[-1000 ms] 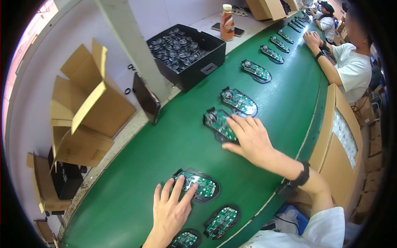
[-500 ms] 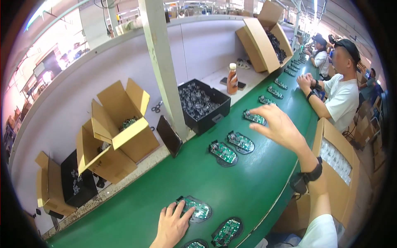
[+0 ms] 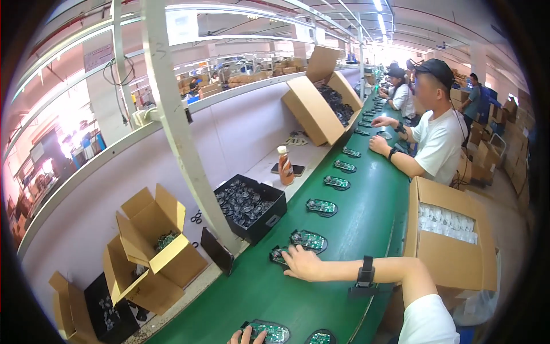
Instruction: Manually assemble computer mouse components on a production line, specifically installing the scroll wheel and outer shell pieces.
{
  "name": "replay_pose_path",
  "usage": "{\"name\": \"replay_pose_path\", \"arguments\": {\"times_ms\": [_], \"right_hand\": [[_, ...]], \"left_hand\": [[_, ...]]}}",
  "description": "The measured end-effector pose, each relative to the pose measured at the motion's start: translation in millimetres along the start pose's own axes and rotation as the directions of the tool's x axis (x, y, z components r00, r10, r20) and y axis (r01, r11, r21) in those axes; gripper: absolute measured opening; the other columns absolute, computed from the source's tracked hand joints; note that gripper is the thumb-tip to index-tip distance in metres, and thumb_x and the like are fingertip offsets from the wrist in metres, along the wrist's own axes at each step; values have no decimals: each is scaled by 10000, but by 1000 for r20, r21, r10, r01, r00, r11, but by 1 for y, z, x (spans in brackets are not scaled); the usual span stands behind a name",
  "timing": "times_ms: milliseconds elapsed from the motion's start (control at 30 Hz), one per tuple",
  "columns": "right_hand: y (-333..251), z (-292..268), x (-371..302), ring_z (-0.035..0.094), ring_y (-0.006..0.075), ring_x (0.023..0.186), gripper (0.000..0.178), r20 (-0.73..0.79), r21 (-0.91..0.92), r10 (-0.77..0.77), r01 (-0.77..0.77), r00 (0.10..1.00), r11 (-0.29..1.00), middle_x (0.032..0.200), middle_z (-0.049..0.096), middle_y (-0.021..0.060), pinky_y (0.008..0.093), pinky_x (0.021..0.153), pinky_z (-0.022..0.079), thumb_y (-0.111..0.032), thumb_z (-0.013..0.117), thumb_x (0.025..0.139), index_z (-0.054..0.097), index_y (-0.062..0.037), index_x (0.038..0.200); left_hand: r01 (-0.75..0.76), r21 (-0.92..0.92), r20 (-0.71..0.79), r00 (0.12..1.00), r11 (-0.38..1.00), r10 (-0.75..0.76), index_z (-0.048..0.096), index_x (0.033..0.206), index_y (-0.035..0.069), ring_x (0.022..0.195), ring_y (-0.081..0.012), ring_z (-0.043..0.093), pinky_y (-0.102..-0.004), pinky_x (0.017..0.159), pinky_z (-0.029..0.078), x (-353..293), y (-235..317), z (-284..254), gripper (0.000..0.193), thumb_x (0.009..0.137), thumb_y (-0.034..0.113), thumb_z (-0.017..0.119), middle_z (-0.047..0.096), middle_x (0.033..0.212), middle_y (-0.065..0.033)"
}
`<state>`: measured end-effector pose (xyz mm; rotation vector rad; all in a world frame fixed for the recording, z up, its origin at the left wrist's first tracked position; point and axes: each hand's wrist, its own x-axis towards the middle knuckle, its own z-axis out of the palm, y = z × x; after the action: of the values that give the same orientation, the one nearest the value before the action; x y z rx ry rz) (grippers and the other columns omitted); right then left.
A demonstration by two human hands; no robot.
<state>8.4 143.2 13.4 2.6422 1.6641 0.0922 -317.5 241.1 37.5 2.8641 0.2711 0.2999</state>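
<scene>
Near the lower edge, the fingers of my left hand [image 3: 247,337] are spread, with the tips against a green circuit board [image 3: 274,331] in a black shell; the rest of the hand is out of the picture. My right hand [image 3: 305,265] reaches across the green conveyor belt. Its fingers and thumb close around another circuit board in a black shell [image 3: 277,255], mostly hidden under the hand. Just beyond lies a similar board [image 3: 312,241]. One more board [image 3: 321,337] sits right of my left hand, cut off by the lower edge.
Boards in a row [image 3: 322,207] run up the belt [image 3: 355,229]. Left of it stand a black bin of dark parts [image 3: 269,221], a bottle [image 3: 285,167], open cartons [image 3: 172,261] and a post [image 3: 177,132]. A carton of clear-wrapped pieces [image 3: 452,264] and a co-worker [image 3: 438,132] are right.
The view has tilted up. My right hand has come down from the air onto a board on the belt. My left hand stays at its board, now lower in the picture.
</scene>
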Motion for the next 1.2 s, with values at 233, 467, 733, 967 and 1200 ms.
{"name": "replay_pose_path", "arguments": {"times_ms": [233, 467, 733, 967, 1200], "right_hand": [[-10, -38, 10, 637, 347, 988, 635, 89, 68, -32, 26, 996, 997, 1046, 657, 174, 478, 730, 575, -578, 630, 848, 643, -23, 1157], [68, -112, 160, 667, 371, 966, 396, -117, 107, 65, -53, 991, 993, 971, 705, 203, 472, 834, 546, -409, 674, 842, 720, -58, 1020], [98, -14, 266, 338, 366, 1430, 1284, 418, 291, 88, -225, 904, 930, 1521, 349, 279, 414, 1174, 289, -858, 594, 694, 231, 58, 1517], [88, 3, 309, 475, 366, 1326, 1000, 388, 309, -113, -14, 915, 951, 1411, 494, 261, 418, 1093, 400, -547, 744, 733, 358, 14, 1466], [77, 19, 331, 549, 347, 1244, 841, 189, 482, -255, 137, 948, 865, 1314, 582, 228, 405, 1048, 442, -403, 768, 699, 478, 0, 1378]], "left_hand": [[12, 29, -39, 999, 1000, -11, 596, 1290, 161, 1202, -350, 503, -453, 941, 457, 3, -3, 2, 480, 815, 107, 638, 520, 1367, -131], [61, 62, -23, 998, 996, -60, 604, 1257, 169, 1224, -338, 495, -449, 920, 466, 8, 10, 8, 440, 819, 128, 627, 521, 1355, -133], [169, 42, -41, 985, 985, -167, 606, 1233, 192, 1204, -314, 493, -482, 894, 467, 15, 39, 7, 428, 807, 159, 600, 513, 1350, -126], [178, -6, 64, 982, 984, -177, 494, 1368, 113, 1354, -337, 399, -418, 876, 461, 37, 49, 25, 549, 832, 94, 613, 376, 1514, -157], [185, 13, 62, 981, 983, -186, 530, 1327, 121, 1360, -348, 398, -460, 932, 458, 39, 64, 18, 480, 853, 114, 600, 394, 1492, -166]]}}
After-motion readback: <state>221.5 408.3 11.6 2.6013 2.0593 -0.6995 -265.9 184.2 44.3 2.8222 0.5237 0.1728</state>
